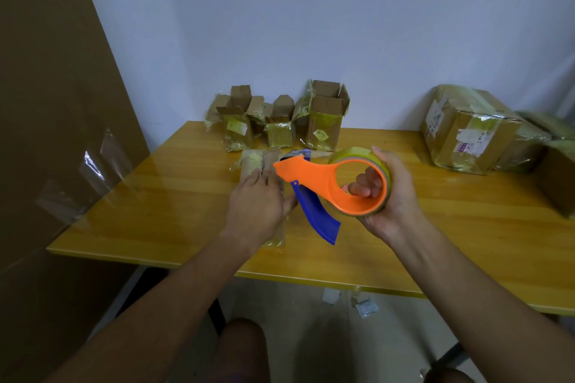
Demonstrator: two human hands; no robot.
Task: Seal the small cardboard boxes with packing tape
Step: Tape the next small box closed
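Box (267,171) lies near-to-far under my flat left hand (258,205); right hand (389,196), wrapped round the dispenser (329,183), sits just right, nose over it.

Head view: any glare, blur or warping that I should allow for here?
Head view: glare streaks the glossy table at left; the taped boxes at far right smear into blur; wide-angle bending bows the table edge; the tape dispenser and both hands stay sharp.
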